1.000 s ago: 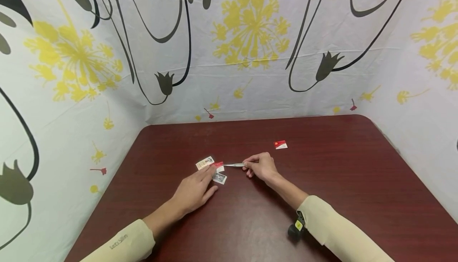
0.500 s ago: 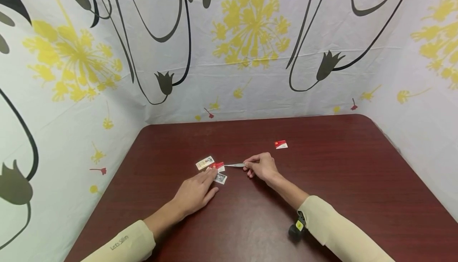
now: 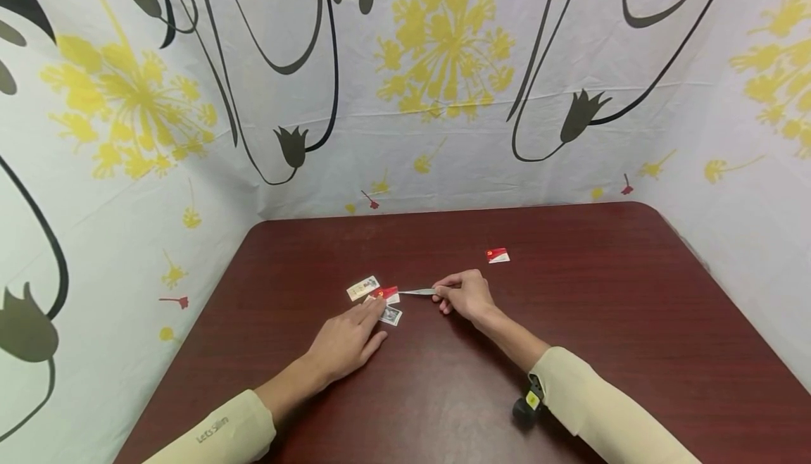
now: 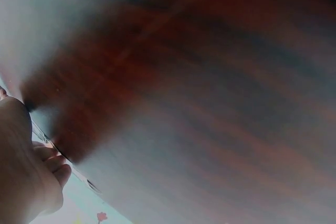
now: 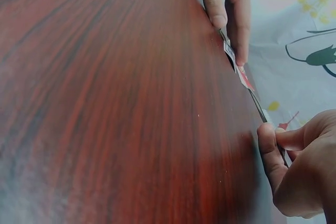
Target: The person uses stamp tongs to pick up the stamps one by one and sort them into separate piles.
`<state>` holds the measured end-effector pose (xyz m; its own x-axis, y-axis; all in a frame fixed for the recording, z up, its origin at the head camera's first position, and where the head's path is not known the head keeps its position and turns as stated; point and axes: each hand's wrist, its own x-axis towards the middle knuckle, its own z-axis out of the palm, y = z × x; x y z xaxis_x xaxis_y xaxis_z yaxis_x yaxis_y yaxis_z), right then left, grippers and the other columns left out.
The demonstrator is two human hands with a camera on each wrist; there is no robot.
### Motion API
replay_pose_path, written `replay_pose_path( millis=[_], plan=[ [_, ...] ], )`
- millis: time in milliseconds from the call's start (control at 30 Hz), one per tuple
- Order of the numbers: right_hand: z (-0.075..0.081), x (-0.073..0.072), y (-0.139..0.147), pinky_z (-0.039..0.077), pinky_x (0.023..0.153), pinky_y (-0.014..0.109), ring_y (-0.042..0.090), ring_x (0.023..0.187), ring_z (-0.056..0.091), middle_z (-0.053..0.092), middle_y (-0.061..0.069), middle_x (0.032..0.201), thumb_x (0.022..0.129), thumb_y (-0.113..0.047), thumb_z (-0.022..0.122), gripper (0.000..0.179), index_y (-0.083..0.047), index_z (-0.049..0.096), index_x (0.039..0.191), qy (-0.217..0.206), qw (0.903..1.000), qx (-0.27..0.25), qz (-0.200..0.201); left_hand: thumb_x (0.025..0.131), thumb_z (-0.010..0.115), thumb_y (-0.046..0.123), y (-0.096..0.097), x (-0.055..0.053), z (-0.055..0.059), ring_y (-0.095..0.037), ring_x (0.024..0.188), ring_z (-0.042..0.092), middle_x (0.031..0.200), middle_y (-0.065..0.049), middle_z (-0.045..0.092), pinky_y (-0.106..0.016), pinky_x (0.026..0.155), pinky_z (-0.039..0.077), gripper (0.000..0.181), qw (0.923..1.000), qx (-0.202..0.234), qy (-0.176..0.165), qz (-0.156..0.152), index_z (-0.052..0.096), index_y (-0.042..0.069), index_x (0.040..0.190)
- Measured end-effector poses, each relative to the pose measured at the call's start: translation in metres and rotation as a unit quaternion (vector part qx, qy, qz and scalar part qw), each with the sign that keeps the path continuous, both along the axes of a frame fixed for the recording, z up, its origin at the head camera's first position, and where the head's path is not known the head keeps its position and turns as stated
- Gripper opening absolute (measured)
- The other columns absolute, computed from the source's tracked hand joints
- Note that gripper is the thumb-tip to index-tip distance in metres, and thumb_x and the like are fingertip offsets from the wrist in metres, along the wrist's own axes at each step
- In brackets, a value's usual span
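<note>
In the head view my right hand [image 3: 465, 295] pinches slim metal tweezers [image 3: 416, 292], whose tips point left and meet the edge of a red-and-white stamp [image 3: 388, 293]. My left hand [image 3: 345, 343] lies nearly flat, its fingertips on the lower left of that stamp and partly covering it. Under and beside those fingers are a grey stamp [image 3: 391, 316] and, farther back, a cream stamp [image 3: 363, 289]. From the right wrist view, the tweezers [image 5: 258, 106] run low over the table to the stamp [image 5: 244, 78], between thumb and fingers of the right hand [image 5: 304, 166].
Another red-and-white stamp [image 3: 498, 255] lies apart, behind the right hand. The dark red wooden table [image 3: 570, 295] has rounded far corners and meets a patterned cloth [image 3: 443, 168] at the back and sides. A small black device [image 3: 524, 410] hangs at the right cuff.
My left fingertips have drawn back slightly, uncovering more of the red-and-white stamp. That stamp and the tweezers in my right hand have shifted a little to the right.
</note>
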<state>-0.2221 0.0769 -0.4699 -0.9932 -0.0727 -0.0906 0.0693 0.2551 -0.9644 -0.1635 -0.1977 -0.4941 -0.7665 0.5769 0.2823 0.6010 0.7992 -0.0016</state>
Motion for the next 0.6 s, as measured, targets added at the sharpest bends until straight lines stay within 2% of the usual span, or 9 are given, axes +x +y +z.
replay_pose_path(
  millis=[600],
  plan=[
    [0.0027,0.0013,0.0049,0.059,0.054,0.030,0.016,0.053,0.068,0.077,0.020,0.080,0.097,0.005,0.073,0.009,0.010,0.079,0.100,-0.006,0.9999,-0.010,0.004,0.104,0.067,0.038,0.0008,0.0019,0.0023,-0.028,0.135,0.062,0.149,-0.015,0.062,-0.048,0.099,0.056,0.059,1.0000,0.005,-0.005,0.004,0.057,0.005,0.153]
  ],
)
